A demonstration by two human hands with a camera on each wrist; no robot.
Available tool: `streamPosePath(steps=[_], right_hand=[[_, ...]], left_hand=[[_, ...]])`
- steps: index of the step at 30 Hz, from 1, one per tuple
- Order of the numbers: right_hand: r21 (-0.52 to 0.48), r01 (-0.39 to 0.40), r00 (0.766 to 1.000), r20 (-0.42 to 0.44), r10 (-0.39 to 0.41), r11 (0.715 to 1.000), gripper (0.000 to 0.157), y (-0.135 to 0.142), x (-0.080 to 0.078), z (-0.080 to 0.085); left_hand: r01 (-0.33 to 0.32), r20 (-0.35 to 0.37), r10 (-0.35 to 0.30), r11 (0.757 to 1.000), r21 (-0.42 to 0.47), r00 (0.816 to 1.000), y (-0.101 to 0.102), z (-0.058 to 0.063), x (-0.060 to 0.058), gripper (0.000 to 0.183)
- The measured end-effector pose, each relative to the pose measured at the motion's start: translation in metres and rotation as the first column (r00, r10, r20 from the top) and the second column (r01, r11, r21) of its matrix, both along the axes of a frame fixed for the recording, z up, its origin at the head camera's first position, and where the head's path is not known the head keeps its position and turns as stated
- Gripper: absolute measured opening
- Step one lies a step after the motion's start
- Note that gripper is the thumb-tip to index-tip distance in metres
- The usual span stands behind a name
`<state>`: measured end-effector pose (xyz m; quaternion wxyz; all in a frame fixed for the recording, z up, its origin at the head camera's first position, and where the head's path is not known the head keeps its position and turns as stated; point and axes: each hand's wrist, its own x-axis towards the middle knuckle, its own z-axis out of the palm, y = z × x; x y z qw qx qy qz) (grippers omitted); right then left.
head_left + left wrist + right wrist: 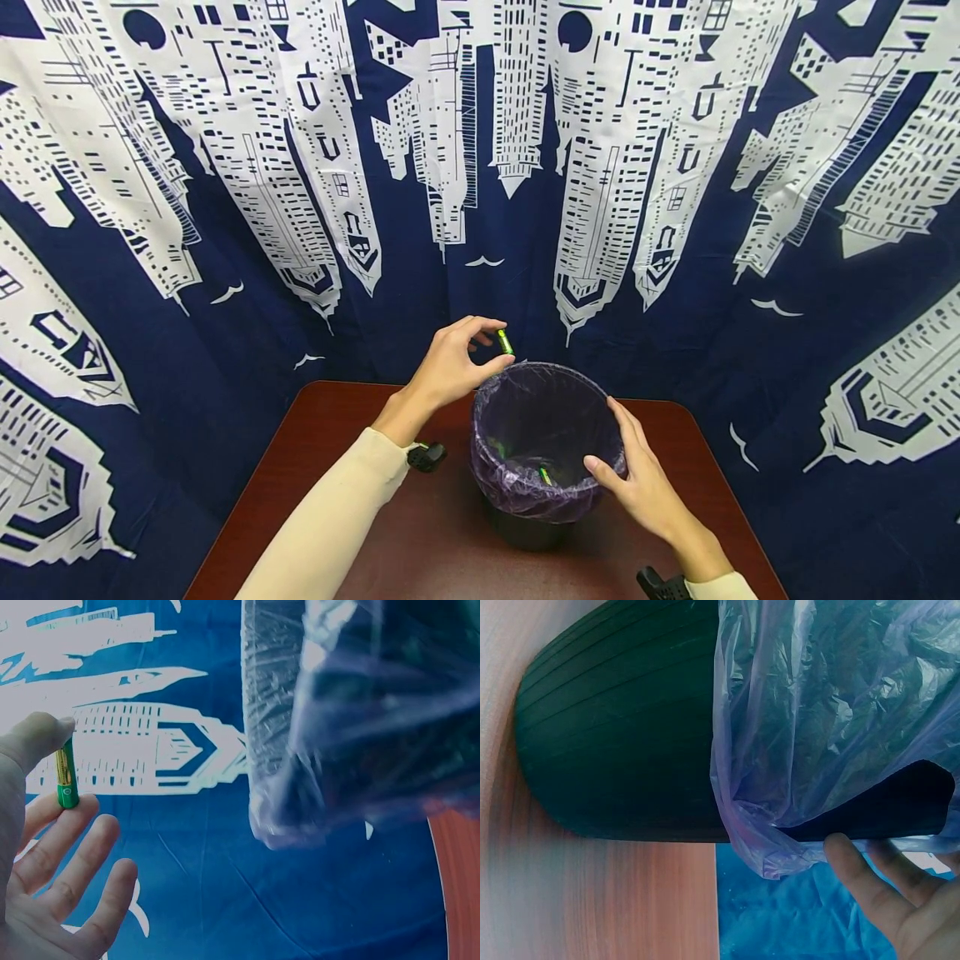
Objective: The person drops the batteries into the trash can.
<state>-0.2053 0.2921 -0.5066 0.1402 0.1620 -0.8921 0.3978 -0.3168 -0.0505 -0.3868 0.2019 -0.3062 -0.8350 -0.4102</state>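
My left hand (453, 360) pinches a small green and yellow battery (505, 342) between thumb and fingertips, just above the far-left rim of the bin. In the left wrist view the battery (67, 774) is held by its ends, with the other fingers spread apart. The dark green trash bin (622, 735) stands upright, lined with a translucent purple bag (517, 492) folded over its rim. Another green battery (545, 476) lies inside the bin. My right hand (645, 479) rests at the bin's right rim, fingers fairly straight along it and thumb spread toward the near side.
A reddish-brown table (360, 517) carries the bin. Behind and around it hangs a dark blue curtain (408, 333) printed with white buildings and birds. Black wrist cameras (427, 457) sit at both cuffs.
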Motion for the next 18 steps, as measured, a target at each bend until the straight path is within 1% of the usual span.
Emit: streamPosePath(steps=[9, 16, 18], right_hand=[[-0.006, -0.008, 1.0, 0.003, 0.008, 1.0, 0.105, 0.0, -0.001, 0.0], [-0.009, -0.017, 1.0, -0.002, 0.017, 1.0, 0.104, -0.001, -0.001, 0.001], [-0.006, -0.016, 1.0, 0.0, 0.016, 1.0, 0.104, -0.001, -0.001, 0.001]], left_hand=[[0.044, 0.008, -0.044, 0.999, -0.009, 0.999, 0.02, 0.003, -0.003, 0.052], [0.085, 0.051, -0.084, 0.996, -0.028, 0.995, 0.036, 0.005, -0.002, 0.054], [0.084, 0.059, -0.082, 0.996, -0.043, 0.995, 0.039, 0.004, -0.002, 0.054]])
